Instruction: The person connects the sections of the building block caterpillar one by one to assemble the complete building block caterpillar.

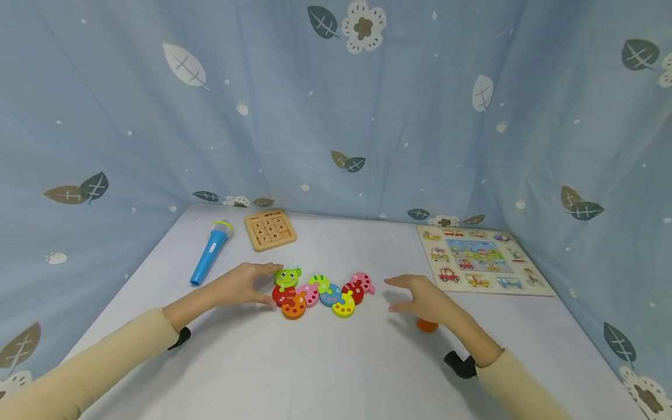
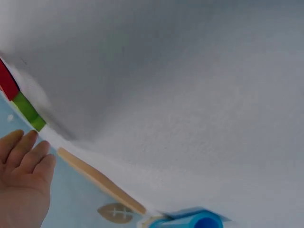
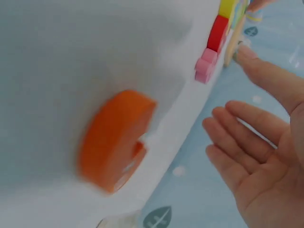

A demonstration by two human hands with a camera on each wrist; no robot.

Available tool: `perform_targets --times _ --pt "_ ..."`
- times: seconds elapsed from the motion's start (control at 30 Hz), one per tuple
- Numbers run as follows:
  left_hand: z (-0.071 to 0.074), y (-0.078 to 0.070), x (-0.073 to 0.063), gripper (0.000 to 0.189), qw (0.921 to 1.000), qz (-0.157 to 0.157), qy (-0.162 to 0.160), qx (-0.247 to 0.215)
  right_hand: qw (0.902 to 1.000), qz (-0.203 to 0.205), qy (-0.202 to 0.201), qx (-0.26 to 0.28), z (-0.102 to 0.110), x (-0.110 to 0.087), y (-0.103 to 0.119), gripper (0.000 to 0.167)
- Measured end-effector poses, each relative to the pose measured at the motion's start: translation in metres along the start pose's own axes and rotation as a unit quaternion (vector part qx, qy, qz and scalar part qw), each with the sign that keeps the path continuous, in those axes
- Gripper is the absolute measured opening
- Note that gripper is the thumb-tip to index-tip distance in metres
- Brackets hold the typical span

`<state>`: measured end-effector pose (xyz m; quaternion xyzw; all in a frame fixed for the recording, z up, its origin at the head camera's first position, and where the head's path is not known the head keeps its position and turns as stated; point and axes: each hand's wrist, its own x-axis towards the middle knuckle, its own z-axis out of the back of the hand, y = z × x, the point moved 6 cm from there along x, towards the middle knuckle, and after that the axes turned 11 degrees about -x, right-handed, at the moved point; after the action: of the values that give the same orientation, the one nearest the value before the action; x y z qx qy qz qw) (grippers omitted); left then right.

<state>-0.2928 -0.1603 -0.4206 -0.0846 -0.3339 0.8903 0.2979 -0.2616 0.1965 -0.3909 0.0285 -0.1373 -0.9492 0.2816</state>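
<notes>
A wooden caterpillar puzzle [image 1: 331, 295] of several joined, numbered round pieces lies on the white table. Its green smiling head [image 1: 286, 278] is at the left end and a pink piece [image 1: 362, 282] at the right end. My left hand [image 1: 245, 284] is beside the head and the red piece [image 1: 282, 296], its fingers spread; whether the fingertips touch them I cannot tell. To the right of the pink end, my right hand [image 1: 422, 296] hovers with fingers extended and nothing held. A loose orange piece [image 3: 116, 142] lies on the table below it, partly hidden in the head view.
At the back left are a blue toy microphone [image 1: 211, 252] and a wooden number slide puzzle [image 1: 270, 229]. A vehicle picture board [image 1: 485, 260] lies at the back right. A blue leaf-print curtain [image 1: 294, 105] hangs behind the table [image 1: 315, 367].
</notes>
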Motion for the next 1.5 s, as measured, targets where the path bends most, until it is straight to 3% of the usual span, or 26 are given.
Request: perform_targets --times 0.17,0.3,0.63,1.03,1.3,1.5 --pt "-0.001 0.001 0.004 0.092 0.9999 0.005 0.009 -0.002 0.9982 -0.055 -0.023 -0.003 0.004 -0.030 -0.017 0.054" --pt "0.000 0.002 0.005 0.092 0.9999 0.001 0.010 -0.004 0.9958 -0.088 -0.019 -0.013 0.003 -0.048 -0.030 0.056" --pt "0.000 0.000 0.008 0.091 0.9998 -0.008 0.018 -0.010 0.9943 -0.104 -0.013 -0.017 -0.006 -0.062 -0.037 0.050" --pt "-0.002 -0.001 0.010 0.090 0.9995 -0.013 0.022 -0.019 0.9931 -0.097 -0.059 -0.030 -0.004 -0.053 -0.029 0.045" --pt "-0.003 -0.002 0.013 0.090 0.9995 -0.020 0.023 -0.012 0.9927 -0.079 -0.088 -0.024 -0.001 -0.026 -0.013 0.042" --pt "-0.003 -0.005 0.014 0.089 0.9994 -0.018 0.026 -0.011 0.9927 -0.081 -0.087 -0.020 0.001 -0.005 -0.005 0.042"
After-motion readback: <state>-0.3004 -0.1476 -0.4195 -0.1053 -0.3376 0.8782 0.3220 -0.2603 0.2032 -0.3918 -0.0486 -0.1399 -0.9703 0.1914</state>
